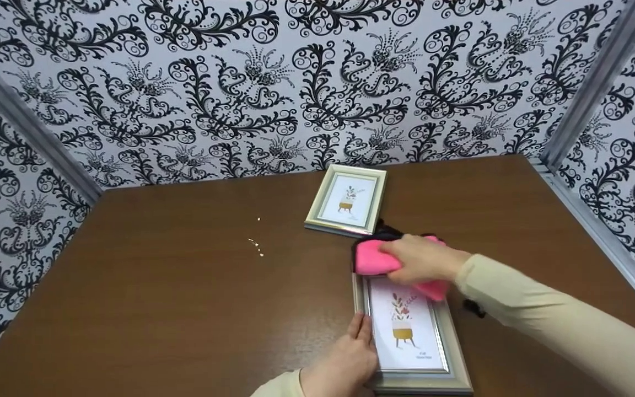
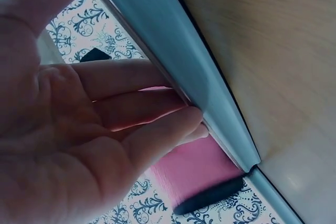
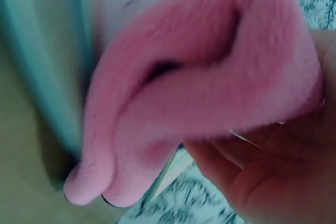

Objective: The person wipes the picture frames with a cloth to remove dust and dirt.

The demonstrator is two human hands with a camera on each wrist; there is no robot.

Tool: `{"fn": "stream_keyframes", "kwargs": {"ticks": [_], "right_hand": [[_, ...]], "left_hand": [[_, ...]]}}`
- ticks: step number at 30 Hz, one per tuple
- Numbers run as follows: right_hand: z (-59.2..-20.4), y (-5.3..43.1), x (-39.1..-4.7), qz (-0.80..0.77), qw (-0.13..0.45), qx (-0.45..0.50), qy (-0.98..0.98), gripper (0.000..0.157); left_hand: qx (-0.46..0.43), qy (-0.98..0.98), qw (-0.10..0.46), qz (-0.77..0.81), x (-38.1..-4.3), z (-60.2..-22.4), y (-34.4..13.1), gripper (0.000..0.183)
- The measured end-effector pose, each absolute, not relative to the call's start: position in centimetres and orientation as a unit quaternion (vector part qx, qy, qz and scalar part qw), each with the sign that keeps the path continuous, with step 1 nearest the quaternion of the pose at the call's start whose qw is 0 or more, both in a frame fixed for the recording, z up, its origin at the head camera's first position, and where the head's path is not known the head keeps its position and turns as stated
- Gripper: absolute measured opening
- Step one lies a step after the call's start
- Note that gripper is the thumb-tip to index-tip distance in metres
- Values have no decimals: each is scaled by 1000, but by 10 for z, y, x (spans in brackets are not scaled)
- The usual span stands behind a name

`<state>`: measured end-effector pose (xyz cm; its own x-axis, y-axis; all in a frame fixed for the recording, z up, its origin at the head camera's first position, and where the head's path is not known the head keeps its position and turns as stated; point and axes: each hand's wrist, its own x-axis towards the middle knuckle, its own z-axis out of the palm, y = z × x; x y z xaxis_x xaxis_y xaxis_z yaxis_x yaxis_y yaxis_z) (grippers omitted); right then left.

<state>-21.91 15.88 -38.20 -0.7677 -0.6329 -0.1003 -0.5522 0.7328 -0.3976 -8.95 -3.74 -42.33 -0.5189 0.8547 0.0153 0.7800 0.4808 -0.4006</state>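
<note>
A pink fluffy cloth (image 1: 375,257) with dark edging lies bunched under my right hand (image 1: 425,256), which grips it over the top end of the nearer picture frame (image 1: 459,353). In the right wrist view the folded cloth (image 3: 210,93) covers much of the scene, the fingers partly hidden behind it. This frame has a pale border around a print of a plant in a yellow pot. My left hand (image 1: 348,353) rests along its lower left side. Seen from the left wrist, nearly straight fingers (image 2: 163,135) touch the frame's edge (image 2: 184,51).
A second, similar picture frame (image 1: 345,220) lies farther back on the brown table (image 1: 185,298), just beyond the cloth. Several small white specks (image 1: 257,245) are scattered left of the frames. Black-and-white patterned walls (image 1: 240,99) enclose the table at the back and sides.
</note>
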Motion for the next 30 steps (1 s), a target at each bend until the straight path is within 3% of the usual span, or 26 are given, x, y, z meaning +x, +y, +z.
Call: {"fn": "stream_keyframes", "kwargs": {"ticks": [2, 4, 11, 15, 20, 27, 30], "right_hand": [[-381, 175, -220, -173, 123, -299, 930, 44], [-381, 190, -221, -169, 126, -277, 937, 45], [-380, 198, -219, -145, 115, -266, 946, 12], [-384, 175, -218, -124, 94, -311, 938, 8], [-387, 150, -214, -128, 104, -346, 924, 19], [-390, 135, -209, -126, 96, -342, 926, 29], [-393, 137, -208, -130, 94, -343, 926, 41]], "left_hand": [[-474, -857, 105, 173, -89, -423, -37, 78], [-470, -860, 97, 172, -89, -423, -36, 80], [-453, -880, 47, 135, -90, -418, -36, 74], [-456, -883, 63, 93, -91, -420, -39, 68], [-466, -878, 71, 76, -91, -421, -38, 56], [-460, -883, 50, 76, -90, -418, -39, 54], [-462, -882, 53, 76, -89, -418, -36, 43]]}}
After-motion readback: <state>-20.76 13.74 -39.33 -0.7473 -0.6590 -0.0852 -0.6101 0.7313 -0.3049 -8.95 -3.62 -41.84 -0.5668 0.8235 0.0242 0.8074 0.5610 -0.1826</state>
